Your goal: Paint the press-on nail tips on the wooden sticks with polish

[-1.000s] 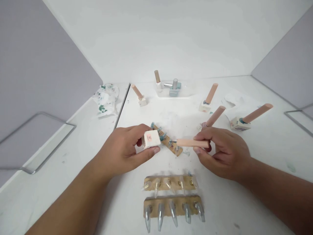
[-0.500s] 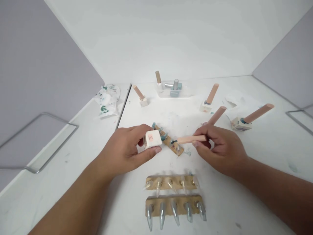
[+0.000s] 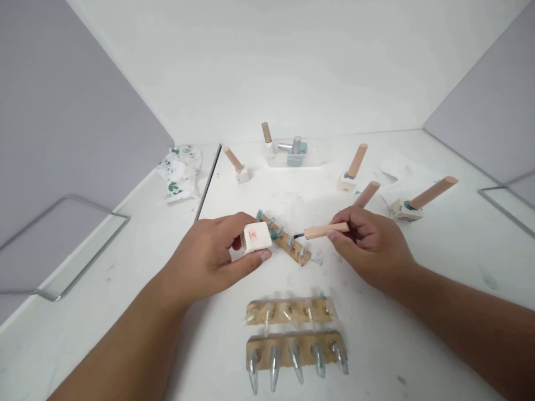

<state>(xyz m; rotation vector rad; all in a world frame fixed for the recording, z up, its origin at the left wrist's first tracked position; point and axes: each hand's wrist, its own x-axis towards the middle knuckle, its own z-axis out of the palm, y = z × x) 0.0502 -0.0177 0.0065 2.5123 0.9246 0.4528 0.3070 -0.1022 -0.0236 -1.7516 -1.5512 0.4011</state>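
My left hand (image 3: 217,257) is closed round a small white square bottle (image 3: 256,238), held just above the table. My right hand (image 3: 370,245) pinches a peach-coloured brush cap (image 3: 326,230) whose dark brush tip points left at a cardboard strip of nail tips (image 3: 285,239) smeared with teal polish. The strip lies slantwise between both hands, right beside the bottle.
Two more cardboard strips of clear and silver nail tips (image 3: 295,356) lie near me. Several white bottles with peach caps (image 3: 420,199) stand behind, a white tray (image 3: 288,157) with bottles at the back. A stained tissue (image 3: 179,171) lies left. Metal rails at both sides.
My right hand has tilted the brush cap and drawn it slightly up and back, the brush tip staying at the teal-smeared strip. The left hand keeps the bottle almost still.
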